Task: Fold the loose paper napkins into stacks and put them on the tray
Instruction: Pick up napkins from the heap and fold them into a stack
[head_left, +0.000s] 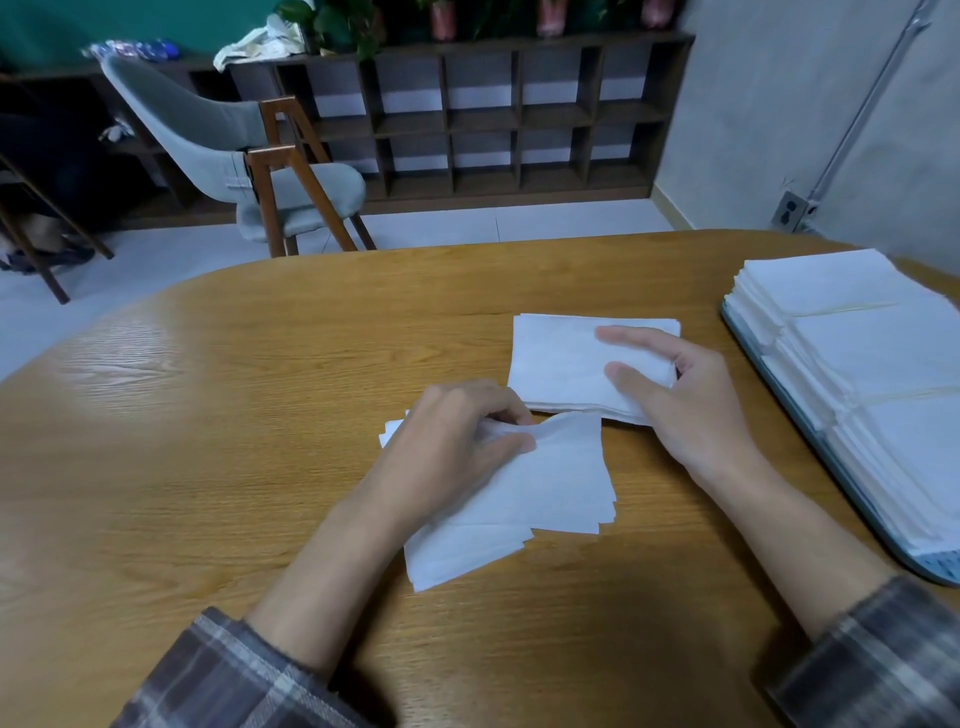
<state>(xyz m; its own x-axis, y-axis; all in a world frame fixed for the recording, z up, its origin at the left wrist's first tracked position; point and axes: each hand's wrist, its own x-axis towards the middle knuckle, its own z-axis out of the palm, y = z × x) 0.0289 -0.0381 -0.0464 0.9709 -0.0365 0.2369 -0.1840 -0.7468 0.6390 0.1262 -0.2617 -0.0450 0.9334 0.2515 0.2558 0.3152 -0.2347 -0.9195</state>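
Folding in hand | top napkin of the loose pile, lower centre, is pinched by the left hand | folded stack just above is gripped by the right hand | tray at right edge — part filled | corners should be matched before creasing.

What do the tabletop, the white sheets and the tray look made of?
The oval brown tabletop: wood or veneer, semi-gloss; grain lines, glare patch. The white paper napkins: thin matte tissue; soft creases, layered edges. The grey-blue tray: probably plastic; smooth rounded rim.
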